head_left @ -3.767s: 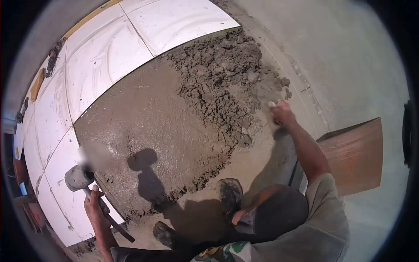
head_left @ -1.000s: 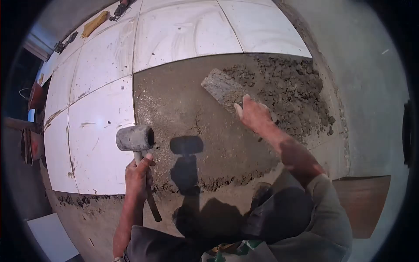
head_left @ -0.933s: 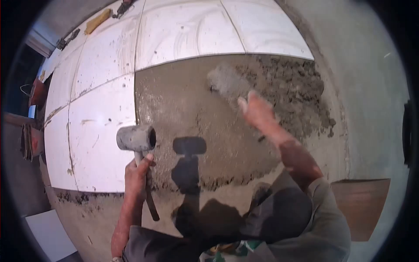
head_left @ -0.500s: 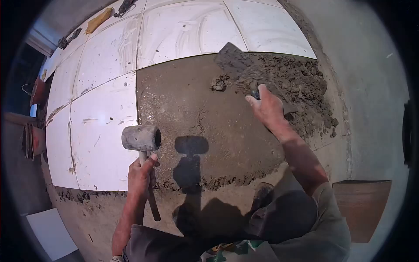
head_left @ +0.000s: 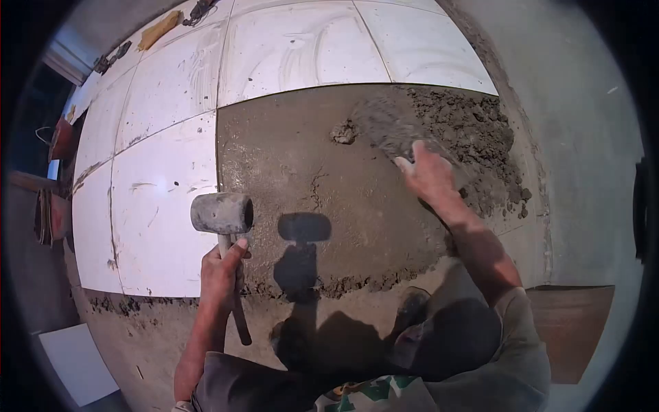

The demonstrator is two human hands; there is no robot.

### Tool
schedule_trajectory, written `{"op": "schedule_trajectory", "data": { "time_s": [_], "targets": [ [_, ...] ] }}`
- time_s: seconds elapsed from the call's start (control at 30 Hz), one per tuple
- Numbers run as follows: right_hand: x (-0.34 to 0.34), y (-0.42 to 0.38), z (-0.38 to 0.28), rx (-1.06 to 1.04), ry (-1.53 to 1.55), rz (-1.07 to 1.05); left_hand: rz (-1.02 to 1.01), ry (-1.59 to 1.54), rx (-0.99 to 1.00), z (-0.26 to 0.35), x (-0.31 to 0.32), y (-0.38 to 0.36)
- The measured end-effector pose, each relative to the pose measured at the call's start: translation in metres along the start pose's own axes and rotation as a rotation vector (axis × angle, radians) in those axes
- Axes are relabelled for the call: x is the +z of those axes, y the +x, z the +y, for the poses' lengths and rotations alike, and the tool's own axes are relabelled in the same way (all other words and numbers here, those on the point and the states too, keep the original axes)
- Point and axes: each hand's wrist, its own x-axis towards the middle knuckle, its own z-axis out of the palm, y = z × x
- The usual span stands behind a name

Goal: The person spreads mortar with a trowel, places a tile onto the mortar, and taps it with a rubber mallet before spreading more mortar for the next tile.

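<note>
My left hand [head_left: 221, 275] is closed round the handle of a rubber mallet [head_left: 221, 213], its dark head up and over the edge of a white tile. In my right hand [head_left: 432, 172] is a trowel [head_left: 384, 122], its blade smeared by motion and caked with mortar; the handle is hidden under my fingers. The blade is at the left side of a heap of loose mortar [head_left: 473, 127]. Below and left of it spreads a smoothed bed of wet mortar [head_left: 295, 151], with a small lump [head_left: 343, 132] near the blade.
White floor tiles [head_left: 165, 154] border the mortar on the left and far side. A wall [head_left: 583, 151] runs along the right, where a brown board [head_left: 573, 329] leans. A white tile piece [head_left: 79, 364] lies lower left. Buckets [head_left: 63, 141] stand at far left.
My right hand has moved a little right and nearer to me, drawing the trowel blade away from the far tile edge. My left hand and the mallet have hardly moved.
</note>
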Motion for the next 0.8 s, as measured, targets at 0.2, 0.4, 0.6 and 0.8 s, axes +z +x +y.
{"op": "schedule_trajectory", "data": {
  "time_s": [0.2, 0.4, 0.6, 0.8],
  "targets": [
    [0.004, 0.003, 0.017, 0.016, -0.035, 0.018, -0.005, -0.019, 0.010, -0.002, 0.004, 0.007],
    [0.013, 0.042, 0.016, -0.184, -0.123, 0.023, -0.009, 0.029, -0.008, -0.005, 0.004, 0.004],
    [-0.001, 0.028, 0.028, -0.192, -0.075, 0.053, 0.007, 0.032, -0.037, -0.008, -0.001, 0.008],
    [0.005, -0.007, 0.042, -0.018, -0.076, 0.087, -0.031, 0.161, 0.020, -0.018, 0.007, 0.024]
  ]
}}
